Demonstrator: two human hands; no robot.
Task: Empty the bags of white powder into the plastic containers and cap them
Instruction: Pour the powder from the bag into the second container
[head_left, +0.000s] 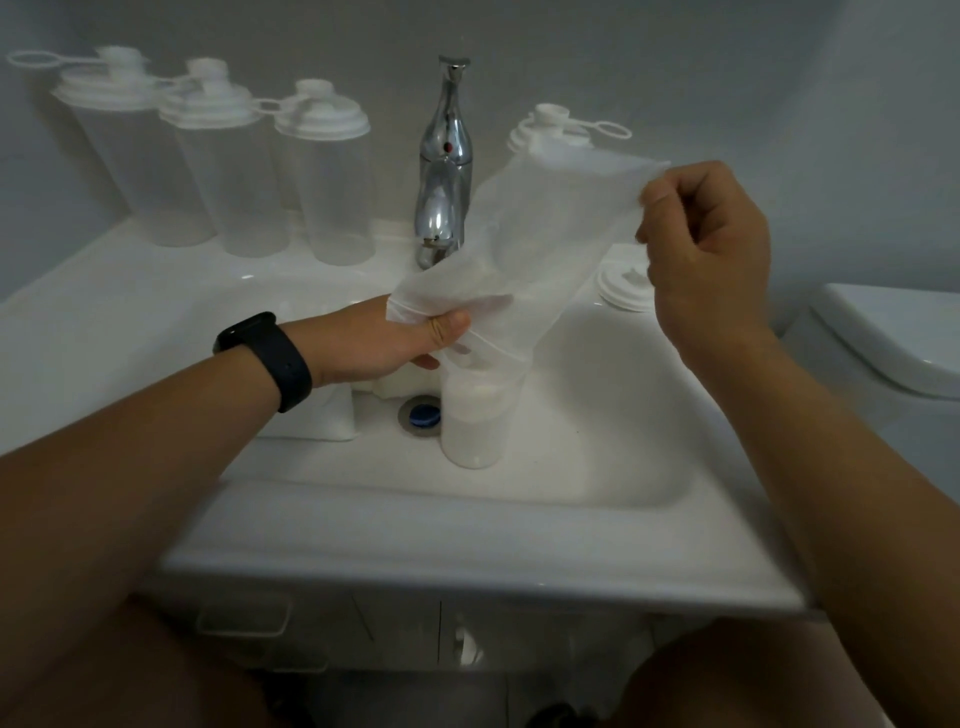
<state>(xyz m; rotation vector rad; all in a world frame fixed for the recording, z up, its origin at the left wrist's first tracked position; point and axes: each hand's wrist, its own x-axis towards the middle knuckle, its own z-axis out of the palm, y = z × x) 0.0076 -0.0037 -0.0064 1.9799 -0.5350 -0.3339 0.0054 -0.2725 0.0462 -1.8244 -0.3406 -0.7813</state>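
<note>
A limp, nearly see-through plastic bag slants over the sink, its lower mouth hanging into an uncapped plastic container that stands in the basin and is mostly full of white powder. My left hand pinches the bag's lower edge beside the container's rim. My right hand pinches the bag's upper corner, raised high. A loose white lid lies on the sink ledge at the right. Further bags of white powder lie in the basin under my left wrist.
Three capped, clear containers stand on the ledge at the back left, a fourth behind the bag. A chrome tap rises at the back centre. The drain sits beside the filled container. A toilet is at the right.
</note>
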